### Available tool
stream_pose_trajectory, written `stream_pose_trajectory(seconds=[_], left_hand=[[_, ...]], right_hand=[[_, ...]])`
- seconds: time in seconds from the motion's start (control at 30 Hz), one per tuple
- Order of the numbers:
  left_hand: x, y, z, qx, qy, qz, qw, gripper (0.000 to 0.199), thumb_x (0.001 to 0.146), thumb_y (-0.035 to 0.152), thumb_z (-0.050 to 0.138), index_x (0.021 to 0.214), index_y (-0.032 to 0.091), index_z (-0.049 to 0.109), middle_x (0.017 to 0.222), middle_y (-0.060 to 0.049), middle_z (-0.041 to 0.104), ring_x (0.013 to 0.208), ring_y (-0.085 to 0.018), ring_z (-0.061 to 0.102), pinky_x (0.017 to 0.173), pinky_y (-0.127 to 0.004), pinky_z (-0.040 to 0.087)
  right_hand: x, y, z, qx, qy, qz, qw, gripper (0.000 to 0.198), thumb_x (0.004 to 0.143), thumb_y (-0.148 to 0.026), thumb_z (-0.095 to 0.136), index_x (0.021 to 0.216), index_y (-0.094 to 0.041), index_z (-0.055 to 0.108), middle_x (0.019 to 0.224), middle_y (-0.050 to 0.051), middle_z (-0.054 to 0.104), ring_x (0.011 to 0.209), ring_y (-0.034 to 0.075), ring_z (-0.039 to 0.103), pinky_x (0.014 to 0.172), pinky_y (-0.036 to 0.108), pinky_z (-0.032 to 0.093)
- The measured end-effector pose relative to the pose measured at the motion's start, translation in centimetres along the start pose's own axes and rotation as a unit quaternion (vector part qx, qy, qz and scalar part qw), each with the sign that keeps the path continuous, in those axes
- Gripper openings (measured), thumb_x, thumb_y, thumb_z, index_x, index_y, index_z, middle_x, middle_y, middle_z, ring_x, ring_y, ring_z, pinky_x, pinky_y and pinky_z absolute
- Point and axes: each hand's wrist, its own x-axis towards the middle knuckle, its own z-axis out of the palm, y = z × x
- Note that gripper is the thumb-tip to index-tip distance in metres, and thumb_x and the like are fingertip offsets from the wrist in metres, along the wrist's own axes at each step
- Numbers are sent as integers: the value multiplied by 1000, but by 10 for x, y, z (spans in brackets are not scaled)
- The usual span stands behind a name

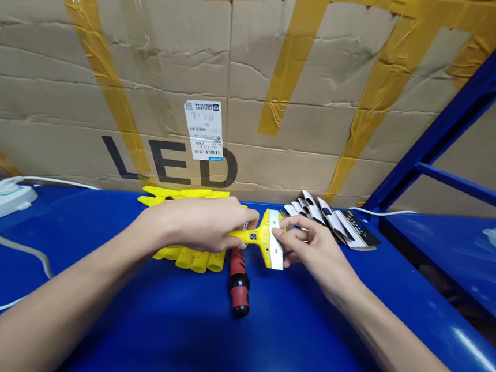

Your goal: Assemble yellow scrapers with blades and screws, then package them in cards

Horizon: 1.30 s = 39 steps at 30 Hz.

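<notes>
My left hand (214,223) is closed around the handle of a yellow scraper (263,238), whose wide head points right. Along that head's edge runs a white strip (275,240) with small dark marks. The fingers of my right hand (308,242) pinch this strip at its outer side. Below the scraper, a red and black handle (238,281), like a screwdriver's, lies on the blue surface; its far end is hidden. More yellow scraper handles (198,261) lie in a pile behind and under my left hand, partly covered by it.
Several black and white folded cards (336,220) lie behind my right hand. A large taped cardboard box (258,71) stands along the back of the blue table (173,341). At left are a white power strip (1,199) and cables. A blue metal frame (435,127) rises at right.
</notes>
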Motion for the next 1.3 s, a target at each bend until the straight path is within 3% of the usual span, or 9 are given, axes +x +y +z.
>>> stream_pose_trajectory(seconds=[0.3, 0.6, 0.8, 1.1, 1.3], left_hand=[[2, 2, -1, 4, -1, -5, 1000, 17, 95, 37, 53, 97, 22, 59, 86, -4, 64, 68, -19, 55, 56, -29, 34], [2, 0, -2, -20, 3, 1, 1000, 19, 96, 38, 55, 101, 21, 63, 90, -4, 69, 74, -20, 61, 60, -28, 37], [0, -1, -2, -18, 20, 0, 1000, 26, 95, 38, 57, 115, 23, 60, 87, -4, 69, 68, -19, 59, 58, -27, 35], [1, -4, -2, -75, 27, 131, 988, 41, 98, 16, 50, 131, 35, 65, 92, 0, 74, 75, -15, 63, 69, -23, 42], [0, 1, -6, -35, -5, 114, 993, 47, 98, 13, 45, 133, 37, 66, 86, -1, 74, 75, -17, 62, 72, -25, 43]], right_hand=[[0, -1, 0, 2, 7, 19, 1000, 42, 74, -36, 79, 105, -17, 59, 54, -8, 60, 45, 10, 52, 45, 22, 49], [1, -2, -3, 51, 14, 49, 997, 57, 69, -31, 84, 118, -12, 62, 64, -1, 69, 52, 10, 58, 46, 21, 50], [3, -1, -3, 52, 13, 59, 997, 57, 68, -30, 85, 117, -14, 62, 60, -3, 67, 50, 10, 57, 46, 21, 50], [1, -1, -4, 65, 0, 65, 996, 51, 65, -34, 87, 105, -18, 59, 61, -2, 70, 50, 10, 60, 49, 20, 50], [3, 0, -4, 92, -1, 78, 993, 45, 65, -26, 88, 99, -20, 60, 58, -4, 69, 46, 8, 59, 48, 19, 50]])
